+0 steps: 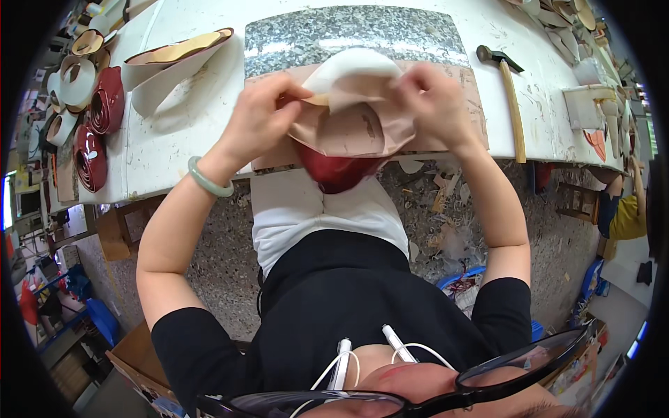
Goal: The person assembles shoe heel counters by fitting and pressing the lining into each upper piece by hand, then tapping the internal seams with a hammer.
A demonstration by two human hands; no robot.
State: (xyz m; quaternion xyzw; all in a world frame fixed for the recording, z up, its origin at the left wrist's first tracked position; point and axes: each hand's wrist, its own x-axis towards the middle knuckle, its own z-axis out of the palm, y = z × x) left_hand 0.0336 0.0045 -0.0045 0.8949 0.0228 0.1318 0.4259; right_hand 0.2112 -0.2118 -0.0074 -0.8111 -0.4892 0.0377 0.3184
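Note:
A dark red shoe upper point(338, 173) with a beige lining hangs partly over the table's front edge, its opening facing up. My left hand point(268, 111) is closed, pinching the left rim of this upper between thumb and fingers. On the opposite side my right hand point(439, 101), somewhat blurred, has its fingers curled on the rim. A curved white piece point(359, 63) rises at the far side of the upper; whether it is joined to it, I cannot tell. Below lies a brownish sheet point(474, 118) over a speckled stone slab point(418, 35).
To the right rests a hammer point(511, 97) with a wooden handle. A beige-and-white shoe part point(178, 59) lies at left, beside rolled red pieces point(106, 101) and several pale bands. A white bin point(589, 108) stands far right. Scraps litter the floor point(446, 209) under the table.

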